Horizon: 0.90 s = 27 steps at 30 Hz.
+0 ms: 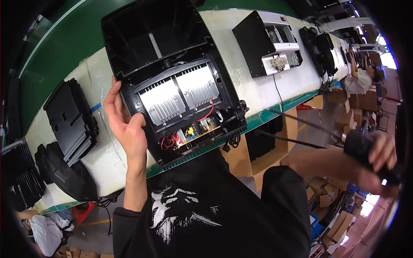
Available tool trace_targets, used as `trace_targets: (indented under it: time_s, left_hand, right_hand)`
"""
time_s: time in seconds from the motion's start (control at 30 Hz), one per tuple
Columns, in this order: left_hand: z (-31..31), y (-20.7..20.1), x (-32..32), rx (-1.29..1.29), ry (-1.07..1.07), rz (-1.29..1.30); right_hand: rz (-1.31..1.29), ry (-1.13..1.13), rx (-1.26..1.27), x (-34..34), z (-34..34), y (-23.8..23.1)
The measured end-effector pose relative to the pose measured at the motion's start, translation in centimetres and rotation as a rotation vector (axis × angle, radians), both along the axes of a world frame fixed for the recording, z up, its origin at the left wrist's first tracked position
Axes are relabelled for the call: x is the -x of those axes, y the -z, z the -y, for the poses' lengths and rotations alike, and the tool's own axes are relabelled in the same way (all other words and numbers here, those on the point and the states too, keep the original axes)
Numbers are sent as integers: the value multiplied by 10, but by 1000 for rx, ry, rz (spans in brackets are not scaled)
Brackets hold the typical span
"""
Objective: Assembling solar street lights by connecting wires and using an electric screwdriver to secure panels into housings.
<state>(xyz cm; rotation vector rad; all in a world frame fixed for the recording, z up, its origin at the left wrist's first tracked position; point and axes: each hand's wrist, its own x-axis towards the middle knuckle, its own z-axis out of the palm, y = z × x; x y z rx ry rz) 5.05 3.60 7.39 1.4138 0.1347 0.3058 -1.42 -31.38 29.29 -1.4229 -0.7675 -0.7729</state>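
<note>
Nearest the lens, the left hand (125,124) lay spread open against the left edge of the black housing (172,81), thumb and fingers hooked over its rim. That housing sat on the white bench (266,86), its two finned heatsinks (180,92) and red wires (206,112) exposed. Right of the housing, off the bench, the right hand (380,165) was clenched around a black screwdriver (363,150). Left of the housing stood stacked black panels (71,120); beyond it, another open unit (269,43).
</note>
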Motion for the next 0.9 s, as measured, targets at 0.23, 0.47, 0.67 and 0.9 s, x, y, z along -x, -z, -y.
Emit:
trace_targets:
  time_s: [0.23, 0.47, 0.67, 0.9]
  left_hand:
    - [-2, -1, 1, 2, -3, -42]
    - [1, -1, 1, -28, -29, -40]
    - [4, -1, -1, -34, -20, -25]
    - [-1, -1, -2, -65, -17, -24]
  right_hand:
    - [32, -138, -252, 4, -71, 27]
    - [-137, -253, -58, -21, -87, 56]
    - [-62, -163, -56, -32, -117, 104]
    - [-83, -125, -66, -34, -129, 116]
